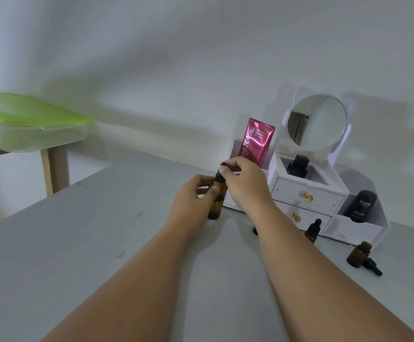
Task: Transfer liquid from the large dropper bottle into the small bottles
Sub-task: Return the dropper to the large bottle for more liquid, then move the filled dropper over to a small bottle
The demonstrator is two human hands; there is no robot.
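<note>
Wide bare stretch of grey table [82,243] is left open on the left & in front; approach from there is unblocked. Right side is crowded: white organiser [309,193] w/ mirror [318,122] stands just behind the large dropper bottle [217,201]; two small bottles [312,230] [358,254] & a loose dropper cap [374,266] are scattered near its base, apart from each other.

Both forearms are bare right up to the bottom edge of view, with no sleeve showing. The left hand [193,193] and the right hand [244,181] are ungloved, with short, plain, unpainted nails.
</note>
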